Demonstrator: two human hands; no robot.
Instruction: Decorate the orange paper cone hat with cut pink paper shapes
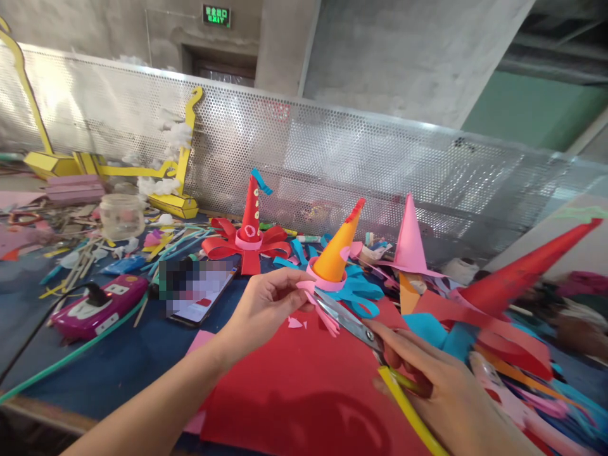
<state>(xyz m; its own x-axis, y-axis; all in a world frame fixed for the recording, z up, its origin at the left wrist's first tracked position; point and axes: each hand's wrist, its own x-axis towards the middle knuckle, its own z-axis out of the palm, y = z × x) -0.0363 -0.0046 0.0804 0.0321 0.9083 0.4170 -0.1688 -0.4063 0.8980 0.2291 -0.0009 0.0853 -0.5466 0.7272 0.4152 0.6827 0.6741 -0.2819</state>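
The right hand (437, 378) holds scissors (349, 320) pointing far and left at paper (329, 323) the left hand (268, 301) pinches.

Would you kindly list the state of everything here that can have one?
Pink paper: partly cut, in left hand
Scissors: in right hand
Phone: screen lit
Power strip: plug inserted
Exit sign: lit
Orange cone: leaning
Pink cone: upright
Left red cone: upright
Right red cone: leaning
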